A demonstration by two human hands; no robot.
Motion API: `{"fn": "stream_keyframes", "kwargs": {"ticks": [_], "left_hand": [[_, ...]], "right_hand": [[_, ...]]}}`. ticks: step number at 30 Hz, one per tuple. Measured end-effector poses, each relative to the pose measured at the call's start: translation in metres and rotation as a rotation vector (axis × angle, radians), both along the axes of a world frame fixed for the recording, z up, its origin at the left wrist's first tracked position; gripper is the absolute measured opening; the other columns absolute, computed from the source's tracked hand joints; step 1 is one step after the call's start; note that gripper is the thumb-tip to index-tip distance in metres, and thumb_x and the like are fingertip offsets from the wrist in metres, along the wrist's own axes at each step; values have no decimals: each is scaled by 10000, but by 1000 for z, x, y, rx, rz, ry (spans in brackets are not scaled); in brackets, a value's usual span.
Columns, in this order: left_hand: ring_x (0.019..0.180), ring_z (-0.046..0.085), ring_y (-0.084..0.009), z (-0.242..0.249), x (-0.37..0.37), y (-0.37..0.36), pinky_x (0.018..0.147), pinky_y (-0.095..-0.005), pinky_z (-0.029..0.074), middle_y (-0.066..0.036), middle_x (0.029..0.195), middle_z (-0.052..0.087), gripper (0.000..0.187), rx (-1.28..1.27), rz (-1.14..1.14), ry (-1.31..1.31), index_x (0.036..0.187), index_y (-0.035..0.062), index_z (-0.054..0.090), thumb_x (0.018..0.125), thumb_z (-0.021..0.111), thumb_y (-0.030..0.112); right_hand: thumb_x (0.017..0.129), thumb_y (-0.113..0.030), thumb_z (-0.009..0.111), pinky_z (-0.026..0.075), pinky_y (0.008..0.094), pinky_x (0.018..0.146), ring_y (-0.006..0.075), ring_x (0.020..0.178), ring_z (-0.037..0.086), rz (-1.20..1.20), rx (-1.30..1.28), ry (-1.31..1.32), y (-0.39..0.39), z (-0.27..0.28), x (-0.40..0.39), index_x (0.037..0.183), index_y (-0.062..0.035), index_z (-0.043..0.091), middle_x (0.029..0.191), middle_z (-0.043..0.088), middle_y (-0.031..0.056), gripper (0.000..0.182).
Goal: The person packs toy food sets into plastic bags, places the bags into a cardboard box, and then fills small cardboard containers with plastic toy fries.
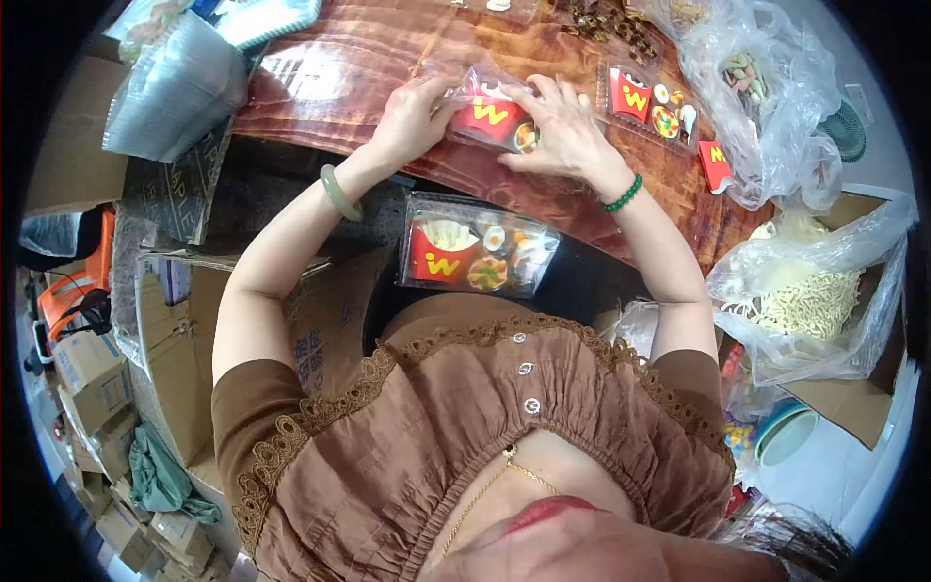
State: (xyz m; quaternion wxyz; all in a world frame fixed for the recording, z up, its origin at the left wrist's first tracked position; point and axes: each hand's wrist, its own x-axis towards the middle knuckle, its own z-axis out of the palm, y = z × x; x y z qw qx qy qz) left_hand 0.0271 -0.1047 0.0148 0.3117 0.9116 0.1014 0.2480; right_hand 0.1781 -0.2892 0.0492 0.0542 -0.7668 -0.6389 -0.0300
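Note:
A clear plastic packet (488, 114) with a red fries box and small food pieces inside lies on the glossy wooden table (330, 97). My left hand (415, 118) grips its left edge between thumb and fingers. On its right side, my right hand (561, 131) rests with fingers spread, thumb below the packet and fingertips at its upper edge. A filled packet (477, 247) with a red fries box and toy food lies below the table edge, near my lap. To the right of my right hand, another set (652, 102) lies on the table.
Stacked clear trays (179, 92) stand at the upper left. A red fries box (715, 166) lies near the right table edge, beside a plastic bag (766, 87). An open carton (858, 383) with a bag of cream-coloured pieces (810, 296) is at the right. Brown pieces (611, 29) lie at the back.

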Motion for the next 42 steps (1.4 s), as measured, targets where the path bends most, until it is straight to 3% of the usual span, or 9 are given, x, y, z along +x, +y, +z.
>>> {"fn": "stream_keyframes", "kwargs": {"ticks": [13, 16, 19, 20, 25, 30, 36, 38, 42], "left_hand": [[787, 623, -255, -5, -16, -16, 667, -343, 523, -70, 811, 649, 101, 252, -73, -236, 840, 69, 671, 740, 686, 66], [965, 593, -301, -1, -10, -16, 813, -386, 499, -114, 970, 643, 177, 281, -119, -134, 915, 65, 663, 744, 691, 102], [1247, 435, -351, -2, -4, -15, 1057, -456, 325, -185, 1255, 536, 282, 360, -47, -150, 1078, 47, 616, 817, 656, 146], [1247, 435, -351, -7, -2, -12, 1057, -456, 325, -185, 1255, 536, 282, 360, -37, -153, 1078, 47, 616, 817, 656, 146], [1274, 431, -330, -12, 8, -22, 1074, -491, 305, -130, 1293, 540, 337, 429, -227, 22, 1178, 98, 608, 858, 590, 205], [1119, 567, -277, 22, 12, -71, 1012, -461, 368, -106, 1137, 642, 281, 197, -502, -140, 1133, 84, 633, 859, 580, 55], [768, 646, -150, 167, -33, -68, 658, -312, 494, -87, 821, 671, 260, -468, -570, -33, 1058, 17, 643, 968, 525, 231], [821, 633, -85, 197, -47, -60, 685, -252, 505, -47, 885, 684, 309, -585, -539, -107, 1084, 6, 637, 993, 488, 261], [912, 667, -163, 187, -66, -43, 771, -259, 550, -129, 1010, 688, 382, -1075, -473, 52, 1159, -34, 595, 987, 492, 291]], "right_hand": [[605, -605, 715, 384, 490, 920, 416, 1127, 446, -337, 30, 188, 33, -13, -37, 1343, -15, 416, 1182, 472, 240, 990], [600, -646, 719, 332, 534, 1001, 418, 1251, 374, -240, 74, 153, 29, -13, -30, 1422, -62, 317, 1358, 397, 237, 1085], [465, -668, 799, 295, 567, 1033, 449, 1313, 306, 16, -57, 286, -3, 12, -1, 1459, -187, 294, 1459, 284, 257, 1214], [524, -506, 854, 329, 527, 1036, 414, 1303, 346, 109, -76, 308, -15, 17, 10, 1415, -211, 392, 1446, 328, 226, 1045], [616, -317, 843, 455, 385, 928, 295, 1096, 543, 235, 107, 504, -37, -8, 31, 1241, -127, 555, 1204, 557, 151, 714], [616, -334, 845, 523, 343, 776, 276, 899, 625, -170, 377, 605, -21, -27, 15, 1191, -68, 529, 1026, 621, 104, 708], [696, -127, 817, 497, 265, 647, 189, 773, 629, 448, 867, 509, -33, 85, -9, 936, -25, 644, 849, 649, 58, 313], [742, -84, 784, 479, 238, 608, 131, 700, 616, 477, 893, 574, -41, 118, -31, 887, -6, 650, 786, 655, 42, 213], [863, -96, 679, 412, 203, 513, 42, 561, 529, 190, 672, 755, -43, 138, -64, 856, -9, 662, 670, 606, 24, 89]]}}
